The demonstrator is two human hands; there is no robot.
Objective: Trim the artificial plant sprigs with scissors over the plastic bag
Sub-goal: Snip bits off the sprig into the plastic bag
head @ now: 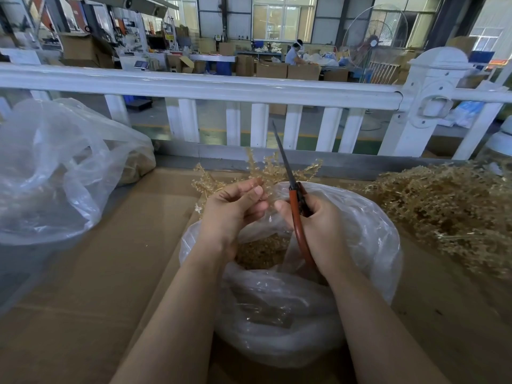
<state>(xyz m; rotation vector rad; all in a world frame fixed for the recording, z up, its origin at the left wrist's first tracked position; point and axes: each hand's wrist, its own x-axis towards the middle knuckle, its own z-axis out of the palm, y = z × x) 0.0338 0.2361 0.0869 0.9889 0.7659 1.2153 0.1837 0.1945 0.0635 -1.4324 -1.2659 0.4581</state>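
orange-handled scissors [297,217], golden-tan sprigs [266,170], clear bag [368,236]

Daylight pours in through the windows [282,18] at the back, bright and slightly washed out there. Below the rail [194,87] the light is soft and even, with faint shadows. The rail bows from wide-angle distortion. Glare sheens the bag [374,239]; corners look smeared, far background hazy.

The right hand [318,225] hides most of the scissors' handles [300,231], so the finger loops cannot be made out. The sprig's stem [266,176] vanishes behind the left hand's fingers [249,195], and both forearms are cut off by the bottom edge.
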